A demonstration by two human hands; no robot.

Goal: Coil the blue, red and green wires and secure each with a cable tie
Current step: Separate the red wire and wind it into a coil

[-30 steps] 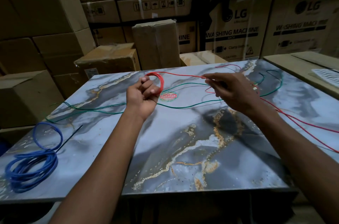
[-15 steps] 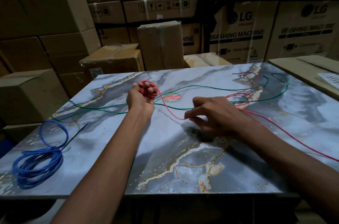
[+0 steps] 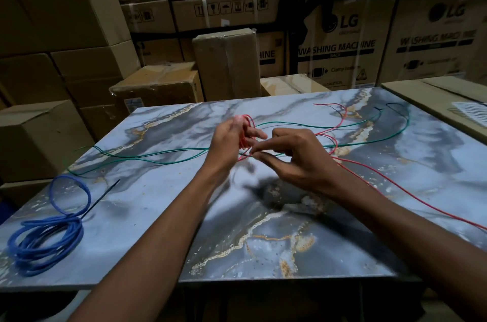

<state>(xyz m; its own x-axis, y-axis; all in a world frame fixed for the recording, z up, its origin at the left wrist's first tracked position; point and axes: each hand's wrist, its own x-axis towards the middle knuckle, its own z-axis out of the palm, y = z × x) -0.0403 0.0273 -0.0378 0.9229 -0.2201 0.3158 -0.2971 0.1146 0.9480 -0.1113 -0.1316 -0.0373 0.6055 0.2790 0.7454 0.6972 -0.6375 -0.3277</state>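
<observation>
- The left hand (image 3: 232, 137) holds a small coil of red wire (image 3: 245, 132) looped round its fingers, raised above the middle of the counter (image 3: 263, 216); its grip is closed on the loops, though blur hides the exact finger lie.
- The right hand (image 3: 297, 158) has swung in from the right and now sits just beside the left, thumb and forefinger pinching the red strand at the coil's near edge; half a second ago it was lower and nearer, drawing slack.
- Judged from this, another turn is being laid on: the coil looks thicker than a second ago, yet much red wire trails off to the right and far side, so winding is far from done.
- The green wire (image 3: 158, 158) lies loose across the counter, left to far right, not yet coiled, passing under the hands.
- The blue wire (image 3: 44, 240) rests coiled at the near left corner, a black tie (image 3: 101, 198) jutting from it.
- A tangle with the green strand where both cross near the hands seems the main risk.
</observation>
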